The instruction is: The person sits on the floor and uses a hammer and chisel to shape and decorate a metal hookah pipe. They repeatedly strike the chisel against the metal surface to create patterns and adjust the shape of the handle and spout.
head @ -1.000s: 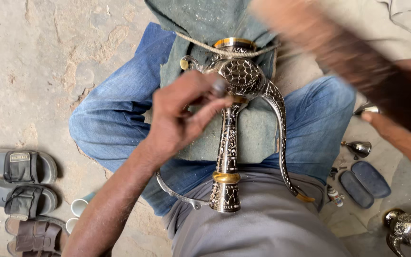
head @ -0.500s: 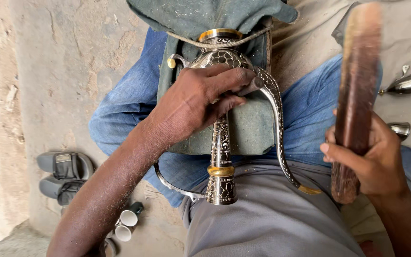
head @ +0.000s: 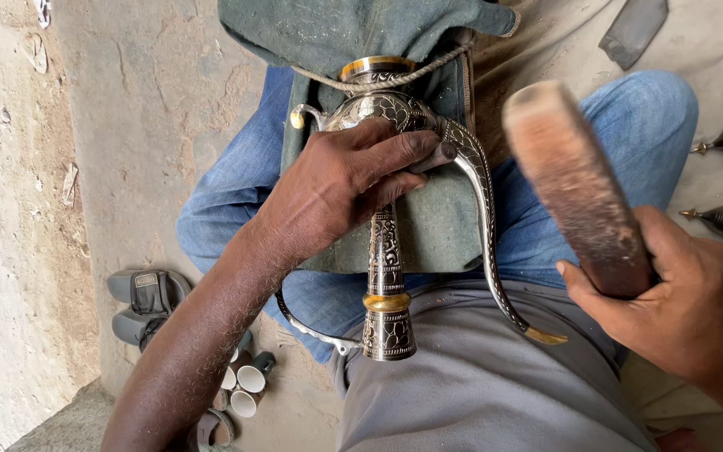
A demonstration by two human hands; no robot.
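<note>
Here, left-hand fingers point(head: 395, 155) clamp the lengthwise ewer point(head: 385, 251), neck toward the person.

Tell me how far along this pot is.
Done, by the look: the engraved metal pot already has its spout and gold bands. In hand: the left hand pins it on the cloth while the right hand grips a raised wooden mallet. What is left cannot be told.

wooden mallet point(head: 575, 180) head blurred, right hand point(head: 679, 305) edge-cropped
</note>
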